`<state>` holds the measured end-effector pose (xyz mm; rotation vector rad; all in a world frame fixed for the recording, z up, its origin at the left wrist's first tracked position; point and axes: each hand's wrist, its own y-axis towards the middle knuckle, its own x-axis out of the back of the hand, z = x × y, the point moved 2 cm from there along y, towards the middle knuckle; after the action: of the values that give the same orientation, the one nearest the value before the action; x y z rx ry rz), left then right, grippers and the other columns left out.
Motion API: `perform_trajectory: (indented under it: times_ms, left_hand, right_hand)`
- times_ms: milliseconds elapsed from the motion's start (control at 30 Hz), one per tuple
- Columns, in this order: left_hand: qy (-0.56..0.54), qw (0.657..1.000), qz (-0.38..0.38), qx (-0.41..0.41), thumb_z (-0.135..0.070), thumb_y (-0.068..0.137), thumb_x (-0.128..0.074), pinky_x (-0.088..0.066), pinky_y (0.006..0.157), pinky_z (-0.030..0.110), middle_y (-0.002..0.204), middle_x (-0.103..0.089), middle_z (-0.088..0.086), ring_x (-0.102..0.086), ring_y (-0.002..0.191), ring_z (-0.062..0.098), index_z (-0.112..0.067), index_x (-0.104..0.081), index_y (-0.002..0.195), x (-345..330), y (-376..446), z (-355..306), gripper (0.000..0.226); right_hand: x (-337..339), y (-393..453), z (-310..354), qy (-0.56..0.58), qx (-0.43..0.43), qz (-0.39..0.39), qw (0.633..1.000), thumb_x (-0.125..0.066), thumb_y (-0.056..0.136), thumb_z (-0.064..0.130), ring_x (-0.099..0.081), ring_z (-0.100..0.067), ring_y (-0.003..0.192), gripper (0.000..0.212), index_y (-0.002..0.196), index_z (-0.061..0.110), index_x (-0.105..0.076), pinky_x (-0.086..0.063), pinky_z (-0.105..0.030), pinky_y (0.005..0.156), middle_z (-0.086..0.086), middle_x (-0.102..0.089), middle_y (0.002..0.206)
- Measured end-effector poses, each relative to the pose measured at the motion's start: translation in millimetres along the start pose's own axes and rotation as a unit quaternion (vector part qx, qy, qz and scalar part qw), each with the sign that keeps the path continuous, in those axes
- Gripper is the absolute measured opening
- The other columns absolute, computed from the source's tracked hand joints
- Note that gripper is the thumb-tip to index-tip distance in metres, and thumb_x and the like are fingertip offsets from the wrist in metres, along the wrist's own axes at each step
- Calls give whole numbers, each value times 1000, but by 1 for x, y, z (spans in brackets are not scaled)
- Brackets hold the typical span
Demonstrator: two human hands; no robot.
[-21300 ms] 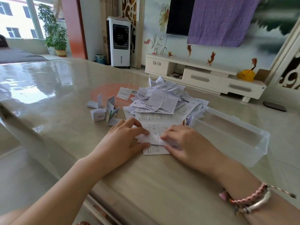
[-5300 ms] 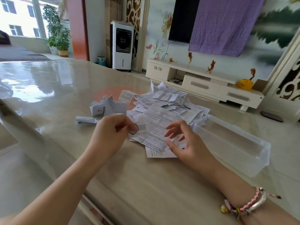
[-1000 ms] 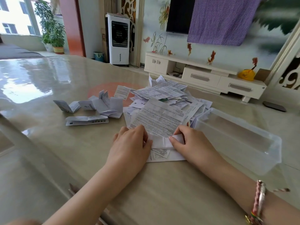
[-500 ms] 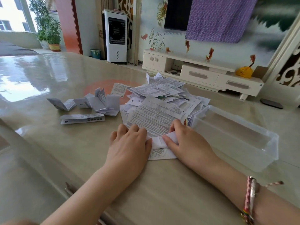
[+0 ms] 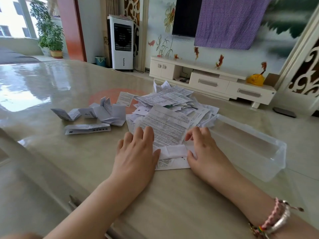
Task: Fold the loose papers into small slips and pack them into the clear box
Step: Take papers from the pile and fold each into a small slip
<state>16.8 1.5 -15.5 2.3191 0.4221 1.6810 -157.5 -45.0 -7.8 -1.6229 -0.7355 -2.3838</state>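
At a glossy beige table, a person's left hand and right hand lie flat, fingers extended, pressing the folded lower edge of a printed sheet. Beyond it sits a heap of loose papers. Folded slips lie to the left; the clear box stands just right of the heap, holding no slips.

Left hand: flat, fingers straight, pressing sheet's left edge.
Right hand: on sheet's right edge, fingers spread.
Pile: 12 o'clock of hands.
Slips: 10 o'clock.
Box: 3 o'clock, beside right hand.
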Motion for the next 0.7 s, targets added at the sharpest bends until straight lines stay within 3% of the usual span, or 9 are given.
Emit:
perform_trajectory:
  times_ms: [67,133,200,367,467,567,700]
  left_hand:
    - [-9,999,-15,-31,-36,96,-43,-30,93,30,111,-38,-8,-40,107,18,-28,-37,107,0,1,0,16]
    - [-28,998,-18,-60,-30,96,-44,-29,86,28,104,-45,-9,-45,104,18,-27,-46,100,-2,2,1,6]
    - [-56,996,-15,-73,-29,95,-48,-29,81,26,97,-48,-11,-49,100,16,-27,-49,94,-1,4,4,2]
    - [-133,984,49,-109,-50,81,-63,-37,78,23,89,-46,-18,-46,88,7,-35,-51,89,0,7,17,21]
    - [-167,976,68,-120,-39,80,-73,-39,75,21,92,-49,-17,-47,86,6,-31,-60,92,5,6,21,19]
    - [-152,976,44,-147,-36,84,-67,-44,75,24,93,-54,-15,-52,83,6,-27,-67,93,6,5,25,12]
    - [-23,972,-10,-235,-45,89,-44,-42,72,21,84,-57,-16,-57,79,7,-32,-65,85,12,2,23,25]
  right_hand:
    - [2,1,2,30,48,-10,998,-54,88,12,-45,-10,103,21,105,24,-50,-40,-24,79,10,-40,110]
    - [4,0,4,54,115,-4,992,-59,87,23,-48,-9,107,13,100,24,-60,-41,-25,90,12,-52,107]
    - [5,-1,4,49,171,21,984,-61,86,34,-53,-7,106,20,104,25,-64,-44,-28,93,13,-60,107]
    - [6,-2,6,5,208,25,978,-59,91,33,-59,-5,99,23,109,21,-66,-48,-26,88,11,-66,106]
    - [7,-1,7,-16,213,19,977,-56,91,35,-60,-6,96,22,106,21,-67,-49,-25,86,10,-66,103]
    - [7,-2,8,-33,220,12,975,-55,90,35,-61,-8,92,20,98,21,-67,-51,-29,82,9,-67,98]
    - [5,-3,12,-65,225,1,972,-53,89,32,-62,-10,88,18,93,22,-68,-51,-33,78,10,-67,94]
